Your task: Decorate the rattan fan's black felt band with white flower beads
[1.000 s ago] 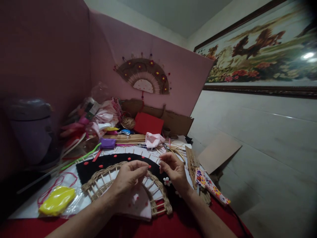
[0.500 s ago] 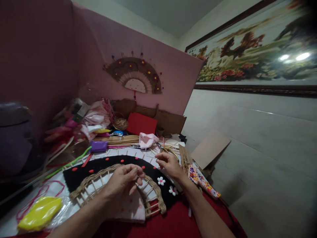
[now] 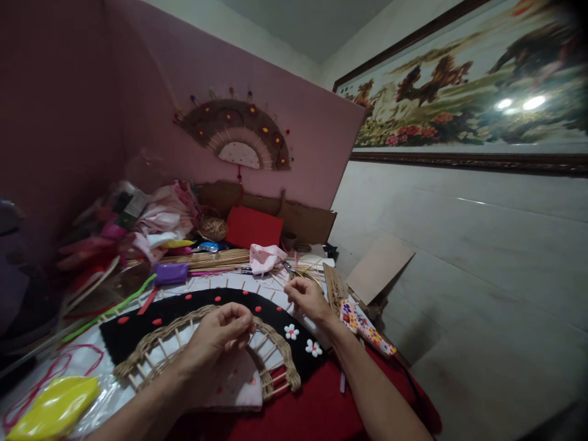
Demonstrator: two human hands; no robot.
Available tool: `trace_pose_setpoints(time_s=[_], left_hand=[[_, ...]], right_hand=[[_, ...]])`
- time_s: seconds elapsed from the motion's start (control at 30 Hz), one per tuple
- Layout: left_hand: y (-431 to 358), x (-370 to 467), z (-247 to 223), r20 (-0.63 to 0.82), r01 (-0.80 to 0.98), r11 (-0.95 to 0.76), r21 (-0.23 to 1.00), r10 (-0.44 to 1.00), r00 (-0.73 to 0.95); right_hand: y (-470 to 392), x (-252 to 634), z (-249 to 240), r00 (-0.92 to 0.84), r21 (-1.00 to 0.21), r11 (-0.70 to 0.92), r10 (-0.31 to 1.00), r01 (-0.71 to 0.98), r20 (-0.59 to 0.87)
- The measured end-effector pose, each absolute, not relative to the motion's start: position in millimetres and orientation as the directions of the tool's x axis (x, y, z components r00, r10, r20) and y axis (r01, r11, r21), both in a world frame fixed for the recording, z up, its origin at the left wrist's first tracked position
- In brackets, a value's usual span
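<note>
A fan-shaped piece [image 3: 174, 304] lies flat before me, with black fabric, twine woven over thin sticks, red dots and two white clay flowers [image 3: 313, 348]. Over its middle is my left hand [image 3: 218, 340], thumb pressed to curled fingers; anything between them is too small to make out. My right hand [image 3: 309, 300] hovers by the fan's right upper edge, thumb and fingertips pinched together. Whether a tiny bit sits in that pinch I cannot tell. White dotted cloth [image 3: 243, 383] covers the fan's base, partly hidden by my left forearm.
A patterned glue gun [image 3: 367, 327] lies at the right. Yellow clay [image 3: 55, 404] in plastic is at lower left, a purple packet [image 3: 171, 274] behind the fan. Bundled sticks [image 3: 215, 258], a red sheet [image 3: 254, 228] and a twine ball [image 3: 213, 228] sit farther back. A finished fan [image 3: 239, 131] hangs behind.
The fingers of my left hand have drawn closer together. My right hand's fingertips have curled into a tighter pinch. The whole view has shifted, so things appear farther left.
</note>
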State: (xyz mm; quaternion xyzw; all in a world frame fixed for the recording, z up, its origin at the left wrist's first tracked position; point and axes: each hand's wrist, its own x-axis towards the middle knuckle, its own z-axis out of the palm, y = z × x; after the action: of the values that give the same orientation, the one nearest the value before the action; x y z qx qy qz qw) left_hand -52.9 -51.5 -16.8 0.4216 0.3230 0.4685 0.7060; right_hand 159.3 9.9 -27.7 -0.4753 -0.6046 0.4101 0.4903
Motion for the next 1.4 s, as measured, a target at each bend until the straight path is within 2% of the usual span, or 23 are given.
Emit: trace_pose_setpoints(time_s=[0.33, 0.47, 0.53, 0.6, 0.67, 0.8, 1.13, 1.4], left_hand=[[-55, -51, -19, -0.066, -0.206, 0.121, 0.971, 0.965, 0.255], [-56, -54, -23, 0.141, 0.091, -0.163, 0.982, 0.967, 0.212], [-54, -56, -27, 0.284, 0.249, -0.343, 0.906, 0.927, 0.247], [-52, -57, -32, 0.406, 0.318, -0.489, 0.812, 0.866, 0.292], [-50, -58, -36, 0.489, 0.333, -0.585, 0.740, 0.807, 0.331], [-48, -56, -40, 0.561, 0.346, -0.673, 0.654, 0.738, 0.375], [-51, -54, -36, 0.659, 0.372, -0.761, 0.532, 0.648, 0.383], [-52, -53, -35, 0.667, 0.367, -0.764, 0.530, 0.643, 0.376]], right_hand=[[13, 165, -34, -0.111, -0.960, 0.159, 0.984, 0.229, 0.136], [10, 164, -35, -0.131, -0.926, 0.182, 0.981, 0.330, 0.146], [9, 165, -33, -0.132, -0.894, 0.222, 0.974, 0.390, 0.184], [8, 166, -30, -0.143, -0.855, 0.265, 0.964, 0.445, 0.224], [8, 167, -28, -0.180, -0.792, 0.316, 0.949, 0.522, 0.260], [9, 170, -28, -0.224, -0.694, 0.351, 0.936, 0.629, 0.271], [7, 169, -27, -0.226, -0.665, 0.349, 0.937, 0.660, 0.267], [9, 169, -31, -0.229, -0.667, 0.348, 0.937, 0.659, 0.262]])
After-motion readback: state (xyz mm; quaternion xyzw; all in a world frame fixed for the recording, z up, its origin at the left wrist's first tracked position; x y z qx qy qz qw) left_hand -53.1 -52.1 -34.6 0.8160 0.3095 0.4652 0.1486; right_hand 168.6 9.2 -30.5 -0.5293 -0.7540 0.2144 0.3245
